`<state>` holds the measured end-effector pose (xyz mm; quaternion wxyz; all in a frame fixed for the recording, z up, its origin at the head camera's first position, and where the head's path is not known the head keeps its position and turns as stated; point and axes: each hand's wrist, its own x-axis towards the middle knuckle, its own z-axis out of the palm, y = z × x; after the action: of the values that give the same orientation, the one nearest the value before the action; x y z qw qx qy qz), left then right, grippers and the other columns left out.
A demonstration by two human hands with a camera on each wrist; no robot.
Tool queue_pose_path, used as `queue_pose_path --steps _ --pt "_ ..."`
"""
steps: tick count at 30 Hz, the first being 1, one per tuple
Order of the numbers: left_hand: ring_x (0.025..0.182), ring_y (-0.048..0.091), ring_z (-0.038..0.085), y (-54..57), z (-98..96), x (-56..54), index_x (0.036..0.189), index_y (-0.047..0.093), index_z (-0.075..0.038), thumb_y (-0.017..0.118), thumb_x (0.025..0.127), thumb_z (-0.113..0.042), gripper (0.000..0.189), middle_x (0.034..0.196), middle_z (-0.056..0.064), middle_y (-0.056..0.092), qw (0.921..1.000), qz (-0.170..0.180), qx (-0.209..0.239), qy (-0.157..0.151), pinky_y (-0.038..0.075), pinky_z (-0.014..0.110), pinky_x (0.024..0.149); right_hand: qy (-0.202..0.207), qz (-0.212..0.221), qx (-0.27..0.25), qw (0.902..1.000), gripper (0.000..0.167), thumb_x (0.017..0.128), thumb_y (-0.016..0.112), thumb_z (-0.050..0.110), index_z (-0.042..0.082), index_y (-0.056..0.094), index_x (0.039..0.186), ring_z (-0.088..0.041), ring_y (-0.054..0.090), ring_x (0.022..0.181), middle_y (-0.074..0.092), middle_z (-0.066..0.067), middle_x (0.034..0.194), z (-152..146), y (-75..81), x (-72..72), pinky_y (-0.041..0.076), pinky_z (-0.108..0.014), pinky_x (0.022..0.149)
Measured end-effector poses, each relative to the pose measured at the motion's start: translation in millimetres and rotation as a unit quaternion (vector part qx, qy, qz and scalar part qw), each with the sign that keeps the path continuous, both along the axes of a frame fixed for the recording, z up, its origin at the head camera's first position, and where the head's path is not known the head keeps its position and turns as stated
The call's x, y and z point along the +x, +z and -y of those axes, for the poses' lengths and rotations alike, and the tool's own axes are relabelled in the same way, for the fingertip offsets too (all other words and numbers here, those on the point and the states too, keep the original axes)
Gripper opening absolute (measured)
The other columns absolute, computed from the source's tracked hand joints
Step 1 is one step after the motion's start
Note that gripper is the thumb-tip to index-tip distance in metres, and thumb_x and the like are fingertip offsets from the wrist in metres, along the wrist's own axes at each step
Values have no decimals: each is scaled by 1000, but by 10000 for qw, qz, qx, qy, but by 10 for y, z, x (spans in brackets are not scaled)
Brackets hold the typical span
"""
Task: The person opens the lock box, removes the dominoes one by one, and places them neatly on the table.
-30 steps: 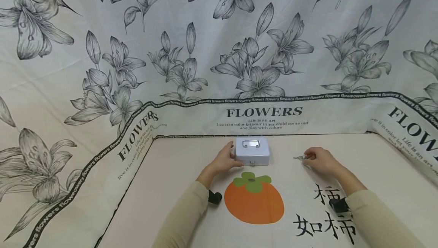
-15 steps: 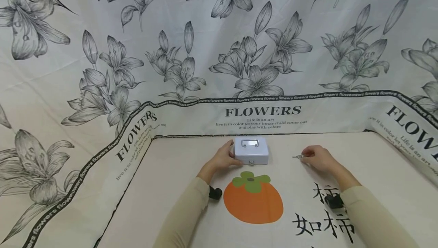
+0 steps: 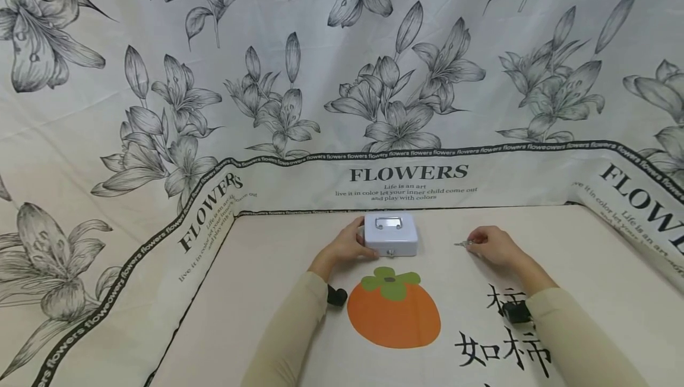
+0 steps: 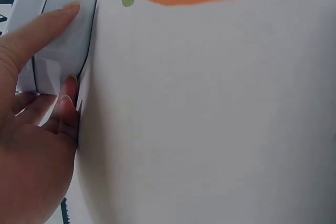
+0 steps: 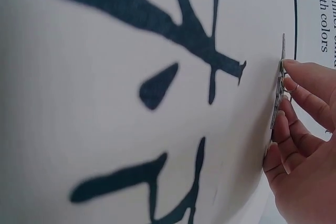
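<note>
While you look down in the head view, your left hand (image 3: 350,246) grips the left side of the white cash box (image 3: 390,234) at centre frame. Your right hand (image 3: 490,246) pinches the keys (image 3: 462,244), well apart to the box's right, tips pointing left toward it.

Left wrist view: your fingers (image 4: 47,24) curl round the box corner, upper left.

Right wrist view: your fingertips (image 5: 294,72) close on the keys at the right edge, flat on the cloth (image 5: 105,145).

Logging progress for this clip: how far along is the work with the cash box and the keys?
Early. The left hand already steadies the white cash box, its lid down. The right hand is pinching the keys off the tablecloth. Nothing is in the front lock yet.
</note>
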<state>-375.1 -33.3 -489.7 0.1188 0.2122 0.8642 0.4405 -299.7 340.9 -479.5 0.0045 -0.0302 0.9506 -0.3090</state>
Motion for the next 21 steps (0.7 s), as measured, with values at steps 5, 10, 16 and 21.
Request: queue_pose_path --steps 5,10,16,21 --pt "86 52 17 -19 10 -26 157 37 -22 95 72 -18 103 100 3 59 9999 74 54 -61 43 33 82 -6 7 -16 10000 26 96 66 11 -10 64 112 -33 58 92 64 -21 103 10 -23 -4 49 -48 80" --pt "85 51 17 -18 17 -45 157 37 -22 94 73 -18 102 98 3 57 9998 96 120 -110 42 32 81 -58 45 -48 10000 24 96 66 12 -9 63 109 -31 57 91 63 -20 102 18 -25 -6 49 -46 79" --pt "87 51 17 7 20 -35 158 36 -20 94 73 -16 103 99 4 58 9998 112 72 -127 42 33 85 -76 146 -95 9998 22 97 66 12 -9 63 105 -32 57 90 64 -21 101 25 4 18 49 -46 79" --pt "89 51 17 -2 12 -41 158 35 -21 94 73 -16 104 102 4 58 9998 154 84 -94 42 34 87 -102 153 -68 9998 23 98 65 13 -9 65 106 -34 58 93 64 -22 103 36 20 40 49 -50 82"
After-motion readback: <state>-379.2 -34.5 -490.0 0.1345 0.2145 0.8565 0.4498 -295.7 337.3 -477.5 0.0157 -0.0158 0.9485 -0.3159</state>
